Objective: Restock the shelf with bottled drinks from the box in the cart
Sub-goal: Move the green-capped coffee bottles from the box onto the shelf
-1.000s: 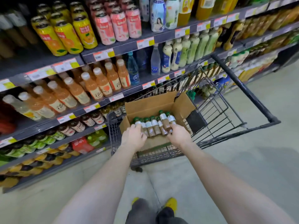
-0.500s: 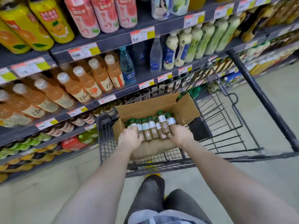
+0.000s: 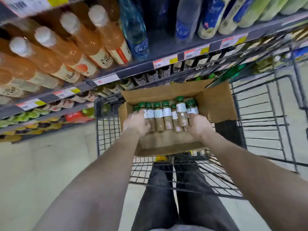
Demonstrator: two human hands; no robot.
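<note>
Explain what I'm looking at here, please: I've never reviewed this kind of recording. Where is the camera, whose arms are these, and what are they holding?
There is no machine here. The single picture comes from a wide-angle camera worn on a person's head, looking forward and down, so the two bare arms are the wearer's own. The left hand and right hand press in from either side on a row of green-capped bottles filled with a brownish drink. These bottles stand in an open cardboard box, which sits in a dark wire cart. Behind the cart are store shelves stocked with orange, blue and pale green drinks. The picture is blurred, so whether the bottles are lifted off the box floor cannot be told.
</note>
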